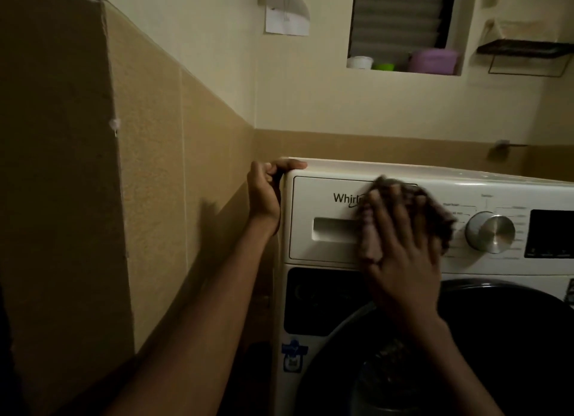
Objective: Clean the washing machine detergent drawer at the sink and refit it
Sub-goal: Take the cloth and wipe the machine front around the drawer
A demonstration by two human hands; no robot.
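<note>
I see the rectangular white detergent drawer point(323, 213) seated flush in the upper-left front of the white front-loading washing machine point(466, 271), its recessed grip slot point(334, 229) showing at the drawer's 9 o'clock side. My right hand point(403, 260) covers the drawer's 3 o'clock end. Its fingers are straight and spread, the palm flat, and it presses a brown-and-pink checked cloth point(371, 232) against the drawer face. The cloth sticks out past the fingertips at 12 o'clock and past the hand on both sides, hiding the end of the brand lettering. Hand and cloth are both blurred.

My left hand point(264, 195) sits at 9 o'clock from the drawer, at the machine's top-left corner. It grips that corner, with the fingers curled over the top edge and the palm against the side panel.

At 3 o'clock from the cloth, just beside it, is the round brushed-metal dial point(490, 229), and beyond that a dark display panel point(551, 234). The dark round door point(512, 338) lies at 6 o'clock from the dial, under my right forearm. High at 12 o'clock, a wall niche holds a purple container point(433, 61).
</note>
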